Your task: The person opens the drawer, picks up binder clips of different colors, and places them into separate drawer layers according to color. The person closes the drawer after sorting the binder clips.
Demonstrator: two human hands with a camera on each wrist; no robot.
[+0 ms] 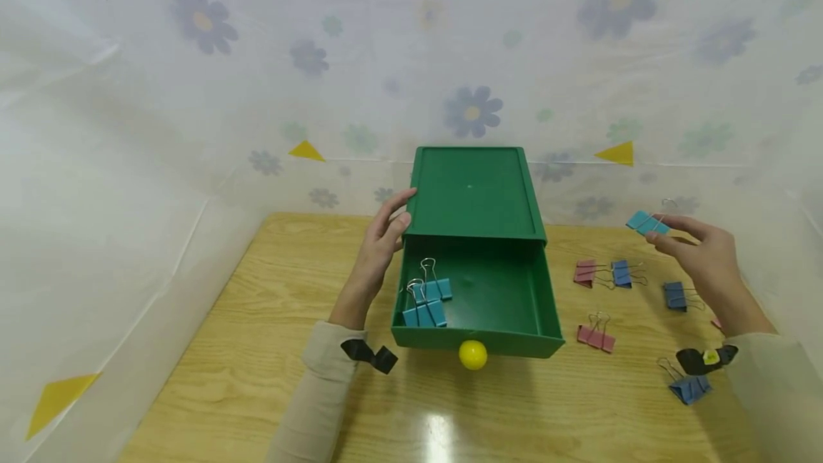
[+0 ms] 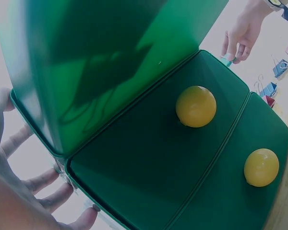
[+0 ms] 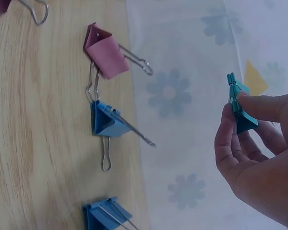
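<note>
Right hand pinches a teal clip in the air, right of the open green drawer; left hand, fingers straight, steadies the box. A light fingertip pinch could drop the clip onto the worktop.

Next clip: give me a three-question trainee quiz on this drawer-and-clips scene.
1. True or false: the drawer is open.
2. Which hand holds a clip? A left hand B right hand
3. Fill in: the clips in the drawer are coloured ____.

Key: 1 true. 2 B; it pinches a teal clip, while the left hand rests on the green box. 3 blue.
</note>
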